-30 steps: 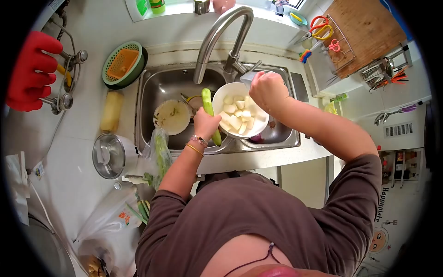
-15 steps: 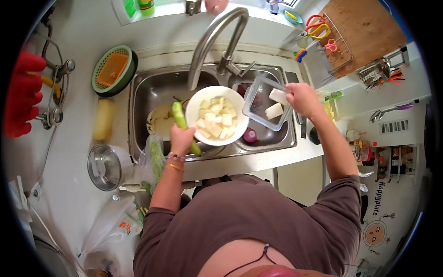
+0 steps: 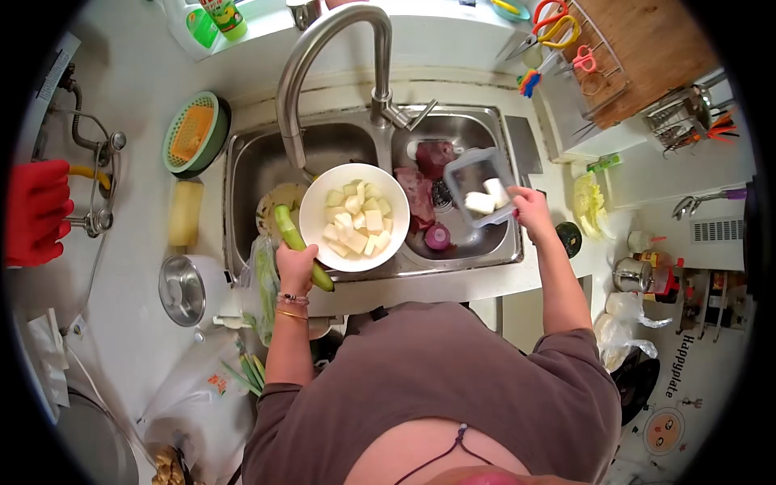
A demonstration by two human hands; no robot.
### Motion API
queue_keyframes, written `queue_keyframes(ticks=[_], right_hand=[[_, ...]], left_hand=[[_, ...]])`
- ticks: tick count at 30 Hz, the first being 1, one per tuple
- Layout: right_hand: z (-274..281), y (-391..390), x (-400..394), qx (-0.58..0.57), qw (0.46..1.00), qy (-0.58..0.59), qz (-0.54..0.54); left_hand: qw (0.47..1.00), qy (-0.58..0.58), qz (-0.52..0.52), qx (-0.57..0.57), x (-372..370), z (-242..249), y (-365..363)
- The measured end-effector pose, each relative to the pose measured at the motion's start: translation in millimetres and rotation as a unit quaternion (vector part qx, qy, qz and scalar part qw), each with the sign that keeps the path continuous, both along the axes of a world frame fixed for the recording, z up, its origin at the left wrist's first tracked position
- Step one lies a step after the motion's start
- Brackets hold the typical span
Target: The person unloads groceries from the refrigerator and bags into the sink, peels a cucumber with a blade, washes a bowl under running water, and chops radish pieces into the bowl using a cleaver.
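Observation:
My left hand (image 3: 297,267) is closed around a long green vegetable (image 3: 288,227), just left of a white bowl (image 3: 354,174) of pale cut chunks (image 3: 356,222). The bowl rests over the sink's middle and left basin. With closed fingers, my right hand (image 3: 531,212) grips the right edge of a clear plastic container (image 3: 459,184), tilted over the right basin. Several white pieces (image 3: 480,202) lie inside it. Below and left of the container, dark red meat (image 3: 415,194) and a purple onion (image 3: 437,236) sit in the right basin.
The tall faucet (image 3: 293,89) arches over the left basin (image 3: 259,158). At left are a green basket (image 3: 217,133), a pale peeled vegetable (image 3: 186,213) and a metal pot (image 3: 183,291). Cabbage leaves (image 3: 590,206) and a dark round item (image 3: 568,239) lie at right. Scissors (image 3: 558,31) hang above.
The view has shifted. The container in my right hand has moved away from the bowl, uncovering the meat in the right basin. My left hand still holds the green vegetable.

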State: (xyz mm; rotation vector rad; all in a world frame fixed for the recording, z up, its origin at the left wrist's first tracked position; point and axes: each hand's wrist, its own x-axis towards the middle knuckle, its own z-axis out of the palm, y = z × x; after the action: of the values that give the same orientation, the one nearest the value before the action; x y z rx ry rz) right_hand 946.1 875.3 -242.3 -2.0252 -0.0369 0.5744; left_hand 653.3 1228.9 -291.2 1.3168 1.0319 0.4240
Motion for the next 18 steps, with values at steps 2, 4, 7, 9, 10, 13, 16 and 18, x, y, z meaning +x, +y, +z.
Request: queue_keyframes(ticks=[2, 4, 7, 9, 10, 13, 16, 18], right_hand=[[-19.8, -18.2, 3.9, 0.017, 0.996, 0.014, -0.081], [-35.1, -34.6, 5.0, 0.022, 0.993, 0.021, -0.115], [-52.8, -51.0, 6.1, 0.031, 0.988, 0.032, -0.148], [-59.8, -57.3, 1.0, 0.035, 0.986, 0.044, -0.16], [-62.0, -59.3, -1.7, 0.033, 0.985, 0.049, -0.164], [-58.4, -52.2, -12.4, 0.036, 0.983, 0.063, -0.168], [-59.3, -48.6, -21.9, 0.051, 0.98, 0.082, -0.173], [-56.1, -47.3, -27.4, 0.058, 0.981, 0.086, -0.166]], left_hand=[[0.999, 0.031, -0.006, -0.002, -6.1, 1.9, -7.9], [0.999, 0.046, -0.016, -0.006, -10.8, 1.1, -18.3], [0.998, 0.051, -0.029, -0.009, -15.8, -5.2, -32.2], [0.998, 0.054, -0.031, -0.014, -18.2, -5.2, -41.9], [0.998, 0.045, -0.033, -0.025, -19.6, -12.0, -43.7], [0.998, 0.021, -0.021, -0.05, -15.6, -14.4, -55.5], [0.998, 0.021, -0.027, -0.059, -14.5, -22.5, -66.0], [0.997, 0.037, -0.028, -0.057, -12.4, -22.4, -73.7]])
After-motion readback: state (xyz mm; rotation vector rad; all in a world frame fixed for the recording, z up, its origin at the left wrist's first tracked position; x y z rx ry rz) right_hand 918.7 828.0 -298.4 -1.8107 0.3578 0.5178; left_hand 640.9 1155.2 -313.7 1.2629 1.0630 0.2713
